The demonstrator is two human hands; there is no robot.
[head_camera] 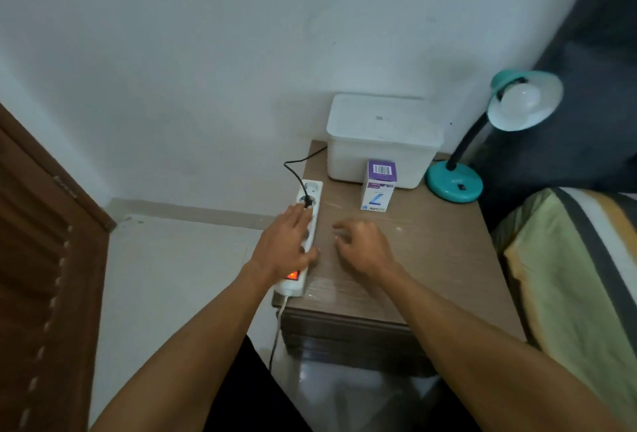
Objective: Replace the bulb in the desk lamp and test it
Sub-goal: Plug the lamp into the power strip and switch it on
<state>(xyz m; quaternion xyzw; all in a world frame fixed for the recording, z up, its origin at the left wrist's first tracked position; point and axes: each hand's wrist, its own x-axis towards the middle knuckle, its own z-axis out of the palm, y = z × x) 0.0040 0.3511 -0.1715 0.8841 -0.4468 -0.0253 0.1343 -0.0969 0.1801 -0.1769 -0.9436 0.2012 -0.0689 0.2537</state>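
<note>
Wooden nightstand holds one teal desk lamp beyond the loosely curled right hand, shade and single bulb facing the viewer; flat left hand presses one power strip, lengthwise away.

A single wide-angle view is taken from the head, aimed forward and down; the left hand and right hand are seen close below, mid-frame.

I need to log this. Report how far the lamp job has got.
Done: a bulb sits in the lamp shade, unlit. In hand: left hand rests on the power strip, its switch glowing red; right hand hovers empty. Left: switching the lamp on to test.
</note>
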